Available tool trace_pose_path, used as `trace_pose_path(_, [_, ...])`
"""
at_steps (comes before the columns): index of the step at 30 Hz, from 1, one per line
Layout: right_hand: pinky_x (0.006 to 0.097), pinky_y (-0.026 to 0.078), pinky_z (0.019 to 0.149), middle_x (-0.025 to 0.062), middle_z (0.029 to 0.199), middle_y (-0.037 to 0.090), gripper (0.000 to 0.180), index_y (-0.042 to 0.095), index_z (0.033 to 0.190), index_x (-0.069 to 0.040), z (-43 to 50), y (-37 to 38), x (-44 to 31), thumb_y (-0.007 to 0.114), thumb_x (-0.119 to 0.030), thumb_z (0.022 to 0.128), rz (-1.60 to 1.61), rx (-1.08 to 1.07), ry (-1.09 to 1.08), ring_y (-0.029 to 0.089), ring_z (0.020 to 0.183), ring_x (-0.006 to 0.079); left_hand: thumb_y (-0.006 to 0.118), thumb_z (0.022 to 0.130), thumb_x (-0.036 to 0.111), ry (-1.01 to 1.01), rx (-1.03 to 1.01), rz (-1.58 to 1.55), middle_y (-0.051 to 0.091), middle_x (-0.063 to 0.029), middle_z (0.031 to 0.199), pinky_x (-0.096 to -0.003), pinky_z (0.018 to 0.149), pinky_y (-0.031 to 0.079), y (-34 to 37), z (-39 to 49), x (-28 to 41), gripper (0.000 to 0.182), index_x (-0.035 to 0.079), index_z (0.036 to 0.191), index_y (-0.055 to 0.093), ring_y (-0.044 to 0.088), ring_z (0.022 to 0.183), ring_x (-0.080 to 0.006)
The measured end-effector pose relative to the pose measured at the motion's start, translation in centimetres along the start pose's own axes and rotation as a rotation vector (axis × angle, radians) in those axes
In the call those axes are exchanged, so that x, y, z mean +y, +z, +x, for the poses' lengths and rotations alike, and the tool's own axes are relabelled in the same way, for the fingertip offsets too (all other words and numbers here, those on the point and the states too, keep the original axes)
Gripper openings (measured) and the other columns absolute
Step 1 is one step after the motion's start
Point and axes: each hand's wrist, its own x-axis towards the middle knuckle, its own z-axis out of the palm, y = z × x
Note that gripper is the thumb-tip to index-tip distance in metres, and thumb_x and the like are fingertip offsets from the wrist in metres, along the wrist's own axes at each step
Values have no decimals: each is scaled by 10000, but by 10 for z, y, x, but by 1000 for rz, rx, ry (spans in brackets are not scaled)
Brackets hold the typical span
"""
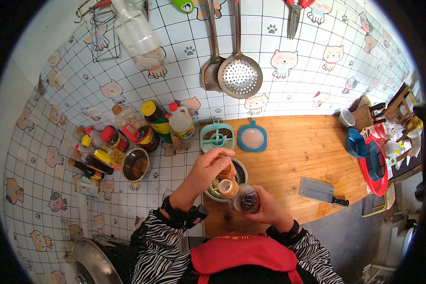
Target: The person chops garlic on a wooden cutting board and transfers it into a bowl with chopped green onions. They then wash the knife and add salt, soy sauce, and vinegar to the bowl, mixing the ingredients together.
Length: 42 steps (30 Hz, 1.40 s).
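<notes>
My left hand (208,169) pinches an orange-brown screw cap (226,171) from above. In my right hand (269,207) is a clear bottle (246,199) with dark contents, tilted with its orange-ringed mouth (228,188) toward the left. The cap is off the mouth and just beyond it. Under both hands stands a bowl (245,171), partly hidden, with pale green chopped food (215,185) showing inside. Beyond the bowl, a turquoise divided spice box (203,145) holds dark and brown seasonings. Beside it lies its blue-rimmed lid (252,137).
A cleaver (316,191) lies on the wooden counter (298,149) at right, near a red basin (382,187) and blue basket (355,143). Several sauce bottles (158,119) and a metal bowl (135,164) stand left. A skimmer (240,76) hangs on the wall. A pan lid (92,261) sits lower left.
</notes>
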Motion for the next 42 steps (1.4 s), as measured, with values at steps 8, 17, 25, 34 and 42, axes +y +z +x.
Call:
trace_pose_path(8, [330,460,841,135,1056,553,690,431,1189,3,-2,12,17,798,-150,625,73,299,-60,562,971,225,362,974,384,-171,76,-387,558,-114,1095,-322,906,432,14,-2,-37,476,17,1275,393,555,1036,-199])
trace_pose_path(17, [378,448,852,170,1077,543,753,416,1215,-3,-2,10,24,818,-195,609,-156,328,-51,550,998,302,663,794,87,-57,108,29,552,-38,1104,-303,903,431,50,-10,-49,419,31,1173,493,536,1036,-148])
trace_pose_path(25, [383,346,996,188,1308,414,1028,217,1382,12,-11,-22,28,842,-214,597,-194,-6,-129,417,1206,314,718,741,103,41,-92,161,598,-33,1033,-287,885,425,43,-17,-44,410,34,1109,550,551,987,-124])
trace_pose_path(34, [357,393,966,182,1282,458,993,244,1372,-5,-4,3,38,835,-188,596,60,78,-156,472,1182,283,641,819,97,48,-57,-10,552,-72,1137,-299,929,408,30,-25,-59,470,13,1243,458,507,1081,-139])
trace_pose_path(42, [396,489,769,202,1024,577,879,376,1288,-7,1,-46,14,821,-173,549,-604,163,-49,578,934,366,549,897,137,-197,429,195,600,-97,1057,-285,837,464,-34,-95,-113,293,-1,1155,533,573,968,-167])
